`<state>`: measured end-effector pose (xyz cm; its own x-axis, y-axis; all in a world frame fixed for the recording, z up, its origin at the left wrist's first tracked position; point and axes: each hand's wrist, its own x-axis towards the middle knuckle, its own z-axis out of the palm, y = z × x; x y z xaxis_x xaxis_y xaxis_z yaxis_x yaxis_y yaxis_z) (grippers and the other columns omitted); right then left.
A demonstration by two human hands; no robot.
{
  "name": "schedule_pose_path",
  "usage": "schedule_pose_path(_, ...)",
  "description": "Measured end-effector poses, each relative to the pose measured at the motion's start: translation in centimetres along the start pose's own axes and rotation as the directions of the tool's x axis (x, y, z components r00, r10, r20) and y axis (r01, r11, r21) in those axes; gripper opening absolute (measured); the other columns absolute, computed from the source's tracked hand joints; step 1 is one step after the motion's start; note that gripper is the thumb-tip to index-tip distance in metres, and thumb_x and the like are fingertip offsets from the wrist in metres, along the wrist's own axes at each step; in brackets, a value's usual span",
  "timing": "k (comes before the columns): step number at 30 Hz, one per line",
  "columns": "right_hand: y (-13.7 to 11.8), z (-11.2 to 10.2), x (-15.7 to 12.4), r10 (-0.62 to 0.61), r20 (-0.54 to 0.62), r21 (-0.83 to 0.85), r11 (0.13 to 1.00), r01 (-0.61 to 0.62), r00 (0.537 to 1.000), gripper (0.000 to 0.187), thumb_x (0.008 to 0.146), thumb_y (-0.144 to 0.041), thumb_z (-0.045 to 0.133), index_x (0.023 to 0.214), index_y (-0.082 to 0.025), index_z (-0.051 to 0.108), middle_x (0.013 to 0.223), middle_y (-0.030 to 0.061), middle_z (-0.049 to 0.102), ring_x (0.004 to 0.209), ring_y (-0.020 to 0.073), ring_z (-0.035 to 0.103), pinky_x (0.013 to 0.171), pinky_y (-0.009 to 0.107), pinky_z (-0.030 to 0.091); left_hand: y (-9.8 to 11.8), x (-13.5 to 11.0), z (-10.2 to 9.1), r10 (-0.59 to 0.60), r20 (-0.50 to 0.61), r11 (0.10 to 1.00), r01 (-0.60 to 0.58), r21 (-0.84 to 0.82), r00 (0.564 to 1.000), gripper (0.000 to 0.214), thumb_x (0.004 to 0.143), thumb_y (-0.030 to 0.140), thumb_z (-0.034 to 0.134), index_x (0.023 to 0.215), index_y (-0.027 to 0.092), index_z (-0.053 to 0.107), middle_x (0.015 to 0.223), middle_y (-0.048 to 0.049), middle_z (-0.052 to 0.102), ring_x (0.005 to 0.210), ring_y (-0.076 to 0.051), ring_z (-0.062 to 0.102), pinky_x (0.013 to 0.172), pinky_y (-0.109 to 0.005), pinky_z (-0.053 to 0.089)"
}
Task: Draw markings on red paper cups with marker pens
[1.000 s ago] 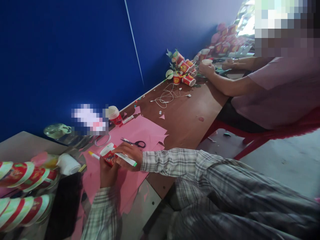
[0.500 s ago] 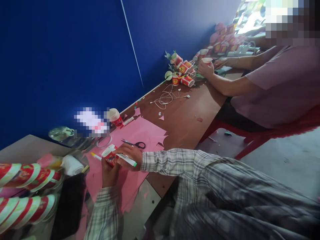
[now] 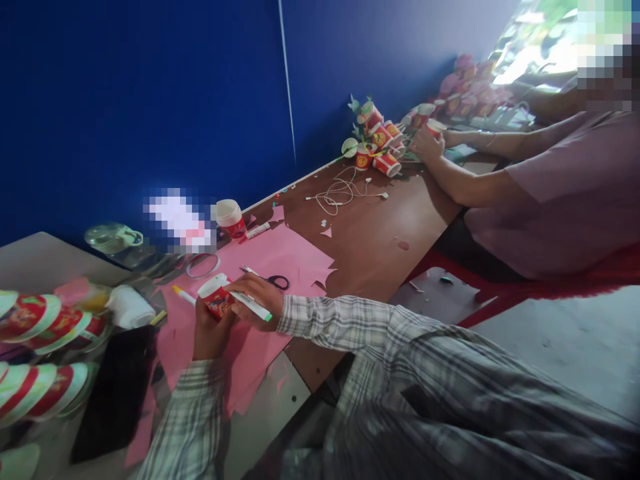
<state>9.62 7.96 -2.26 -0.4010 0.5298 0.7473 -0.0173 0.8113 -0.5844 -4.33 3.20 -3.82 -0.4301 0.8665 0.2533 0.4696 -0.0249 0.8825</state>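
My left hand [image 3: 211, 335] is wrapped round a red paper cup [image 3: 216, 299] with a pale rim, tilted on its side above pink paper sheets [image 3: 295, 260]. In my right hand [image 3: 257, 299] is a white marker [image 3: 254, 307] with a green end, its other end close to the cup; whether the tip touches is hard to see. Just beyond the right hand, dark-handled scissors [image 3: 276, 281] lie on the pink paper. A white marker with a yellow end [image 3: 184, 294] rests left of the cup.
Stacked red-and-white cups [image 3: 37, 320] and a dark flat tablet-like object [image 3: 114, 393] lie at left. A tape roll [image 3: 203, 265], a stack of cups [image 3: 231, 219] and white earphones [image 3: 340, 192] sit farther back. Another person [image 3: 565, 180] at right holds a cup beside cup flowers [image 3: 377, 140].
The view has shifted a little, so the left-side things sit slightly higher and the far things farther right. Both hands keep their hold on the cup and the marker.
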Motion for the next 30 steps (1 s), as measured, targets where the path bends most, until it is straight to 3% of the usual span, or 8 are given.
schedule_pose_path(6,0.05,0.09,-0.08,0.023,-0.046,-0.019,1.0,-0.024,0.999,0.037,0.087,-0.033,0.038,0.107,-0.009,0.056,0.099,0.0097,0.064,0.093,0.0137,0.062,0.085,0.027,0.055,0.24,-0.06,0.2,0.016,-0.003,0.998,-0.016,-0.064,1.0,0.044,0.056,0.038,0.058,0.09,0.015,0.041,0.086,-0.0041,0.048,0.072,-0.011,0.047,0.067,-0.029,0.04)
schedule_pose_path(11,-0.08,0.06,-0.13,0.051,-0.052,-0.039,0.998,-0.053,0.997,0.038,0.085,-0.036,0.036,0.087,-0.01,0.064,0.099,0.0074,0.067,0.09,0.0153,0.066,0.078,0.025,0.053,0.21,-0.06,0.21,0.031,0.009,0.995,-0.03,-0.099,0.999,0.047,0.055,0.039,0.059,0.092,0.015,0.041,0.087,-0.0044,0.049,0.073,-0.012,0.048,0.068,-0.03,0.04)
schedule_pose_path(18,0.12,0.05,-0.34,0.027,0.019,0.005,1.0,-0.027,0.999,0.034,0.085,-0.024,0.045,0.113,-0.007,0.051,0.102,0.0132,0.061,0.095,0.0153,0.06,0.087,0.03,0.055,-0.38,0.02,0.2,0.03,0.009,0.996,-0.03,-0.088,0.999,0.048,0.057,0.035,0.059,0.097,0.015,0.042,0.087,-0.0044,0.05,0.073,-0.012,0.048,0.068,-0.03,0.04)
schedule_pose_path(30,0.23,-0.09,-0.31,-0.045,0.072,-0.002,0.999,0.045,0.996,0.03,0.088,-0.024,0.04,0.112,-0.009,0.05,0.1,0.0125,0.059,0.096,0.0147,0.056,0.087,0.03,0.054,-0.13,-0.19,0.29,0.118,0.0,0.992,-0.117,-0.046,0.993,0.053,0.058,0.036,0.06,0.103,0.016,0.041,0.095,-0.0049,0.049,0.081,-0.013,0.047,0.075,-0.032,0.038)
